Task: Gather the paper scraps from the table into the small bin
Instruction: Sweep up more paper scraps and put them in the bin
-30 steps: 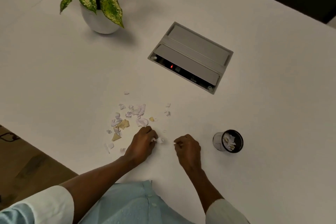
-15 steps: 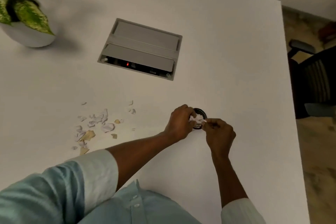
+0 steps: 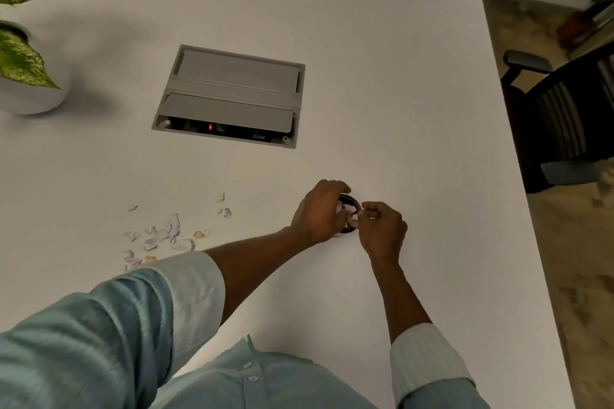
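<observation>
- Our left hand (image 3: 319, 211) reaches across from the left and curls over the near-left side of the small bin (image 3: 352, 202), fingers bent around its rim; whether it grips the bin or a scrap under the palm we cannot tell.
- Our right hand (image 3: 382, 229) sits just beside the bin on its right, fingers drawn together in a pinch at the rim, with a bit of white paper showing at the fingertips (image 3: 360, 212).
- The two hands nearly meet over the bin's opening, and most of the bin is hidden beneath them.
- The bin is a small dark round cup standing on the table (image 3: 398, 93), right of centre and toward the near edge; white crumpled paper fills what we can see of its mouth.
- The remaining paper scraps (image 3: 159, 236) lie scattered on the table well to the left of the bin, mostly white with a few yellowish bits, some partly covered by our left sleeve (image 3: 186, 292).
- The table is plain white, with a grey recessed cable box (image 3: 232, 93) set into it beyond the scraps, its lid partly open and a small red light inside.
- A potted plant (image 3: 23, 70) in a white pot stands at the far left edge.
- A dark office chair (image 3: 564, 123) stands past the right edge of the table on a mottled floor.
</observation>
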`<state>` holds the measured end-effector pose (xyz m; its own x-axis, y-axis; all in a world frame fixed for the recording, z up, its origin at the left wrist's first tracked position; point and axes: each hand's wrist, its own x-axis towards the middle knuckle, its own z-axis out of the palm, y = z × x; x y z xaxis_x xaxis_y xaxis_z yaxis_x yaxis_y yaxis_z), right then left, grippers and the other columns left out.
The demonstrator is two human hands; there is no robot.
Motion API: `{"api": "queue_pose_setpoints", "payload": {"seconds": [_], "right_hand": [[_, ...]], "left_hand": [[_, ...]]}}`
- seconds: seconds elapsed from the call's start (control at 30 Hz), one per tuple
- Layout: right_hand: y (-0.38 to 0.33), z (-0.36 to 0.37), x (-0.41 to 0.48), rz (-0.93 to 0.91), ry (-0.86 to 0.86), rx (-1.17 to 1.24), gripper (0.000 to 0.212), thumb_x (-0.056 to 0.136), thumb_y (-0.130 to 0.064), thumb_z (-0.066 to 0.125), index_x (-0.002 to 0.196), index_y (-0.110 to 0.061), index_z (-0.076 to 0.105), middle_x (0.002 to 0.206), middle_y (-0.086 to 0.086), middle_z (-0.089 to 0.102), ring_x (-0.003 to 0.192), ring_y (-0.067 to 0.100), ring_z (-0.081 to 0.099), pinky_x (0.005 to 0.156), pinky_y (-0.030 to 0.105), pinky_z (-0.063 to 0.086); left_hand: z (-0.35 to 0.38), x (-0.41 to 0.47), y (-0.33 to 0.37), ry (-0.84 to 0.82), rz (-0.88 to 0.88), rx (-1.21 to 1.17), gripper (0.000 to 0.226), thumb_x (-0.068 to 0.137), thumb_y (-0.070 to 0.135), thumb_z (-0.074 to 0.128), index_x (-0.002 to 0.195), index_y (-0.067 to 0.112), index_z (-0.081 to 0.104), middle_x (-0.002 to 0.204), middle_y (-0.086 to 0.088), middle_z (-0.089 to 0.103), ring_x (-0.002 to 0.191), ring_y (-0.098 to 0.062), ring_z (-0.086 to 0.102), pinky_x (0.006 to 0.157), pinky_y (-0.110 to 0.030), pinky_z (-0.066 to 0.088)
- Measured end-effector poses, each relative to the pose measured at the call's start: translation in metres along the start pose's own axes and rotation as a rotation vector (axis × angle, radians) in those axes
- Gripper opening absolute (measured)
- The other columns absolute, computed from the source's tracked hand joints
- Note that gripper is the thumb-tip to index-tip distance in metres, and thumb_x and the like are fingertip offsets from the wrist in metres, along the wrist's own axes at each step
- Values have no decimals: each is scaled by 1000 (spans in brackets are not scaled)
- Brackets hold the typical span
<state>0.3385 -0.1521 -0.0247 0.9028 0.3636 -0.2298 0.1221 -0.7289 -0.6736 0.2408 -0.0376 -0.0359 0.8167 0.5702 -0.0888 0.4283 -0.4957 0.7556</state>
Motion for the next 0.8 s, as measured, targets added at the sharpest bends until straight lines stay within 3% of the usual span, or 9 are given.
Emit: {"api": "queue_pose_setpoints", "payload": {"seconds": [0.13, 0.2, 0.33, 0.4, 0.5, 0.57, 0.63, 0.8], "right_hand": [[2, 5, -7, -107, -2, 2, 17, 92, -9, 64, 103, -14, 77, 96, 4, 79, 85, 20, 74, 76, 29, 58], [6, 8, -14, -208, -5, -45, 18, 91, -7, 66, 105, -13, 76, 101, 5, 78, 92, 23, 74, 79, 30, 57], [18, 14, -27, -461, -132, -222, 36, 88, -19, 74, 123, -20, 68, 125, -1, 70, 118, 25, 63, 99, 45, 49], [24, 18, -30, -524, -217, -376, 45, 95, -37, 67, 137, -24, 60, 144, -2, 60, 137, 24, 52, 116, 48, 32], [29, 25, -27, -502, -331, -573, 59, 101, -59, 44, 152, -28, 43, 163, -5, 37, 154, 15, 29, 126, 53, 7], [29, 29, -23, -483, -396, -663, 65, 102, -64, 31, 156, -29, 34, 167, -5, 31, 156, 13, 22, 126, 56, 2], [28, 32, -20, -479, -434, -713, 68, 102, -67, 24, 158, -29, 29, 168, -5, 28, 157, 13, 18, 126, 59, 0], [21, 37, -17, -500, -434, -795, 69, 103, -66, 22, 159, -27, 29, 167, -3, 29, 156, 14, 22, 125, 60, 3]], "left_hand": [[-10, -17, -12, 104, -37, 14, 37, 93, 27, 72, 128, 20, 63, 126, 1, 67, 117, -19, 62, 89, -37, 57], [-13, -34, -26, 128, -62, 68, 33, 96, 28, 71, 126, 17, 63, 125, 0, 67, 114, -21, 62, 84, -40, 59], [-13, -76, -66, 15, -111, 265, 37, 98, 29, 67, 131, 16, 58, 133, -1, 60, 123, -22, 58, 80, -43, 60], [-8, -98, -85, -98, -102, 348, 47, 98, 32, 66, 139, 14, 54, 145, -4, 53, 136, -24, 52, 92, -42, 59], [9, -130, -108, -268, -40, 473, 71, 99, 38, 65, 157, 5, 38, 172, -15, 26, 161, -33, 20, 127, -44, 34], [20, -150, -118, -327, -18, 504, 86, 100, 43, 64, 164, 4, 23, 176, -15, 1, 163, -30, -5, 131, -41, 6], [26, -166, -125, -372, -26, 517, 96, 99, 45, 64, 166, 5, 9, 173, -12, -20, 158, -26, -23, 125, -37, -13], [25, -182, -131, -440, -22, 552, 106, 97, 40, 68, 166, 9, -7, 170, -11, -33, 158, -27, -29, 126, -37, -12]]}}
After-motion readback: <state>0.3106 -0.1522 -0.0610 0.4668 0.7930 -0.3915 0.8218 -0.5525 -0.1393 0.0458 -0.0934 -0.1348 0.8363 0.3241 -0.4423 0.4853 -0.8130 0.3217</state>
